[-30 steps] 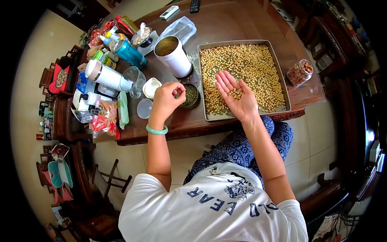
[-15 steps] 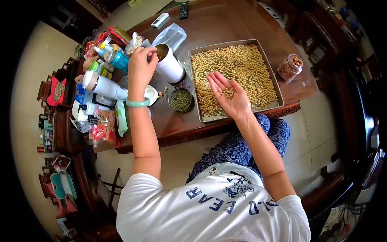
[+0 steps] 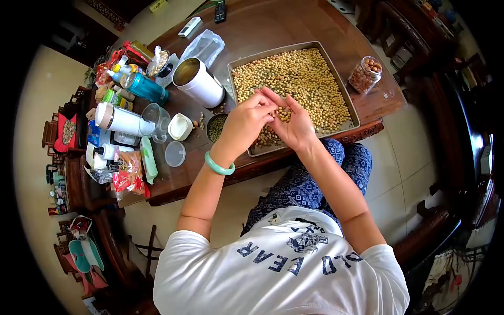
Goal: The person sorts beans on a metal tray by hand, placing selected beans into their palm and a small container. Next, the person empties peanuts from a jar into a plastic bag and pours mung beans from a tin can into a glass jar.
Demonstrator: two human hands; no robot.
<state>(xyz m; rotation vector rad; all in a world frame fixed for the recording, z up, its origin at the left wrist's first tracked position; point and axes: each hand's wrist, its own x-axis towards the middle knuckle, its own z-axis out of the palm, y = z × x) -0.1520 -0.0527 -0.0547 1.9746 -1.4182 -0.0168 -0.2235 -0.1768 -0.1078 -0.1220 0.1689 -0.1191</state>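
My right hand [image 3: 295, 126] is palm up over the near part of a metal tray [image 3: 346, 93] of yellow and green beans [image 3: 294, 68], with some beans in its cupped palm. The fingers of my left hand [image 3: 245, 122] are pinched together at that palm; what they hold, if anything, is hidden. A green bangle [image 3: 219, 164] circles my left wrist. Left of the tray, a round bowl of green beans [image 3: 216, 127] is partly covered by my left hand. Behind it leans an open white canister [image 3: 206, 86].
A jar of nuts [image 3: 365, 76] is right of the tray. On the left are a teal can [image 3: 144, 88], a white bottle [image 3: 122, 120], a clear cup [image 3: 156, 123], a white container [image 3: 180, 127] and a round lid [image 3: 175, 154]. A plastic bag [image 3: 205, 48] lies behind.
My left hand has come from the canister's mouth down and right to my right palm. The view has shifted, so the tray and table items appear further left.
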